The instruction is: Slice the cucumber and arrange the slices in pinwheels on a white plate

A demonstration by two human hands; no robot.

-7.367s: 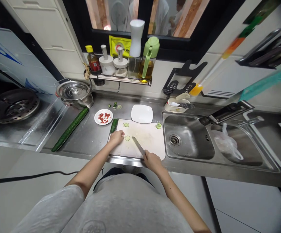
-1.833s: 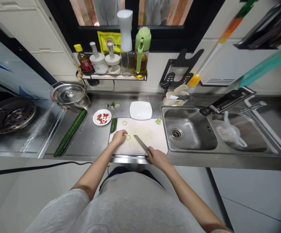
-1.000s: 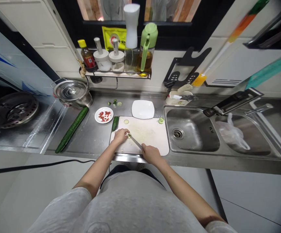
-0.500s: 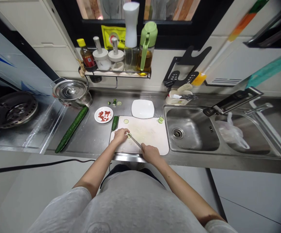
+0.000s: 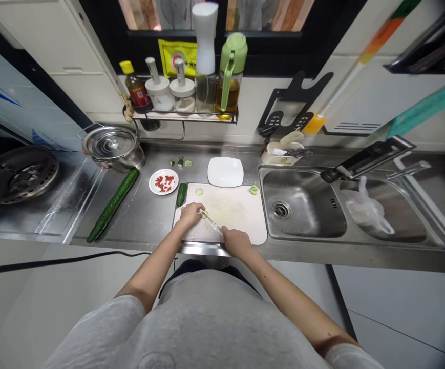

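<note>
On white board (image 5: 241, 218) | left hand (image 5: 191, 215) at cucumber slice (image 5: 206, 212), grip unclear | right hand (image 5: 238, 242) gripping knife (image 5: 214, 224) | pouch (image 5: 187, 50) lettering illegible

On the counter (image 5: 149, 220) I have the cutting board (image 5: 241, 225), with the knife (image 5: 211, 222) over it. The sink (image 5: 306, 220) is to the right, and a bag (image 5: 364, 209) lies in its right basin. Behind the board is a plate (image 5: 225, 172); to the left of this plate, a dish (image 5: 152, 185) with chopped pieces (image 5: 168, 179). Farther left, a cucumber (image 5: 113, 206) lies in front of the pot (image 5: 128, 163). Above, on the shelf (image 5: 191, 117), I see bottles (image 5: 138, 93) and jars (image 5: 160, 97).
</note>
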